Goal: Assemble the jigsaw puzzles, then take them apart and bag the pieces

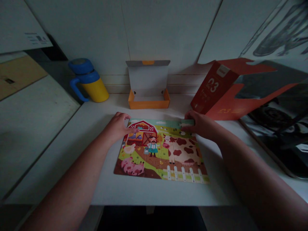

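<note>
While both hands' fingers press puzzle [160, 150] top corners flat, released; table [154, 192] front bare.

White bench [108, 189], farm puzzle [160, 150] flat at its middle, open orange box [148, 103] behind, yellow mug with blue lid [92, 85] far left, red carton [223, 93] right

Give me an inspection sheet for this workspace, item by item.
Surface: white table, dimly lit.
Job's things: farm jigsaw puzzle lying flat, looks assembled.
Clutter: open orange box behind the puzzle; red carton tipped on its side at right; blue and yellow mug at back left.
Grippers: left hand rests on the puzzle's top left corner; right hand on its top right corner; neither lifts anything.
Cables: nothing seen.
Surroundings: white wall panels behind; dark glossy sheet at right.
</note>
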Motion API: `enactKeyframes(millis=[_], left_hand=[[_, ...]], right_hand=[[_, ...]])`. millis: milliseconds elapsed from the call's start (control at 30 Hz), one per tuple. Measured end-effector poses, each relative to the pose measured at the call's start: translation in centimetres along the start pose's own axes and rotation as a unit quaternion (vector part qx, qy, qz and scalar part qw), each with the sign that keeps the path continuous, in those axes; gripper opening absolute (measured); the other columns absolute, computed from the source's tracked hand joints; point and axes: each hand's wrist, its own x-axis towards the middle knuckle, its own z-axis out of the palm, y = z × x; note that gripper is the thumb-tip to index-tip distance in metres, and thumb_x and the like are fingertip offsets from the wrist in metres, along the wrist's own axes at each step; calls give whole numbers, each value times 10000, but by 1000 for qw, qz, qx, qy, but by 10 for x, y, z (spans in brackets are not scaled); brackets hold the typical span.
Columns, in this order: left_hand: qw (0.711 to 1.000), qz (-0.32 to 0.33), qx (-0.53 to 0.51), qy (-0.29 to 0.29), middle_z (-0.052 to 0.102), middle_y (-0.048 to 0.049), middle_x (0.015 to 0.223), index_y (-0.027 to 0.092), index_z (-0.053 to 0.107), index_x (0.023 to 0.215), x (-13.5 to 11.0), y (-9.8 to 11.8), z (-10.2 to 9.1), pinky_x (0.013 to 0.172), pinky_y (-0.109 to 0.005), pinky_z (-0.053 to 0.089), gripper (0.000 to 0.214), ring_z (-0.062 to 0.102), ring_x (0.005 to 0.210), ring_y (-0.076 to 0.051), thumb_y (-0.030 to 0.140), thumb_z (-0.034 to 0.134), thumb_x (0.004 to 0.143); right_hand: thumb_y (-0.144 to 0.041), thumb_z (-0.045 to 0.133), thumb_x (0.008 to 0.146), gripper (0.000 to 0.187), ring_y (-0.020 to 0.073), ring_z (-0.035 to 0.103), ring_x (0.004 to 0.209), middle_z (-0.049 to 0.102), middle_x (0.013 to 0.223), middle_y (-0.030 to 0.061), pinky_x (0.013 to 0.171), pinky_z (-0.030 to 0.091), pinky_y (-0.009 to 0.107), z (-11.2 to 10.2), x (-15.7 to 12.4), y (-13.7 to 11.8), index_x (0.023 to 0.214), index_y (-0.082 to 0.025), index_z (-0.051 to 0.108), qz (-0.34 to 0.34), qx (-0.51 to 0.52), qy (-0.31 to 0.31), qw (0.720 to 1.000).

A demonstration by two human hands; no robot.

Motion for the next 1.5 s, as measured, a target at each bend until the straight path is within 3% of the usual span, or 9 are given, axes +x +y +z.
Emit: enactKeyframes(millis=[367,533,700,800,967,1167,1267,1367,1500], left_hand=[[1000,14,-9,-1,617,-119,1262,192,676,1192,5,-3,0,931,-398,555,735,652,1069,-299,656,911,673],[998,-20,-61,13,646,-31,1009,222,582,1152,4,-3,4,715,-322,497,674,636,865,-230,570,922,685],[994,-17,-107,20,571,60,775,255,509,1038,2,2,8,598,-280,402,514,575,681,-175,450,883,746],[984,-27,-173,14,661,32,819,244,530,1046,4,2,8,631,-282,460,417,650,731,-183,356,834,785],[963,-61,-264,15,799,-72,1067,199,668,1134,6,4,1,842,-362,590,345,751,923,-215,277,793,822],[927,-71,-367,-16,818,-66,1049,206,704,1084,-3,22,-1,858,-378,617,277,770,909,-212,292,797,838],[943,-47,-327,-33,798,-38,965,208,684,1102,-6,32,7,756,-339,592,304,753,845,-207,306,797,837],[976,2,-216,-28,765,-9,891,216,694,1107,-7,40,15,675,-307,526,276,707,762,-194,320,781,866],[993,72,-96,-2,756,-43,1057,220,701,1116,-6,45,21,834,-351,549,247,708,913,-225,328,768,904]], right_hand=[[-523,699,919,326,216,681,731,767,869,54,646,461,317,-4,-1,0,1042,-221,714,2,5,-6,1000],[-500,700,922,297,215,688,691,766,815,38,611,452,303,1,0,5,1055,-234,713,-1,-10,-19,1000],[-478,703,927,294,221,698,704,774,839,59,607,452,300,1,-2,3,1069,-220,714,-9,-17,-17,1000],[-473,703,936,292,225,697,710,767,831,65,614,448,305,0,-2,2,1078,-217,712,-8,-25,-17,1000],[-494,690,940,307,225,697,718,763,842,63,624,455,312,1,-2,2,1080,-221,705,-1,-28,-21,999],[-520,672,937,300,219,685,709,763,829,50,631,453,315,-2,-3,-7,995,-227,701,0,2,4,1000],[-548,677,935,317,196,648,663,743,786,28,604,434,302,0,-4,-16,943,-231,684,-10,27,8,1000],[-535,689,938,304,191,639,660,736,785,23,606,439,299,5,-4,-24,943,-231,690,-25,30,6,999],[-504,699,954,299,236,702,767,762,904,64,704,523,343,15,-1,-28,1047,-221,733,-55,12,4,998]])
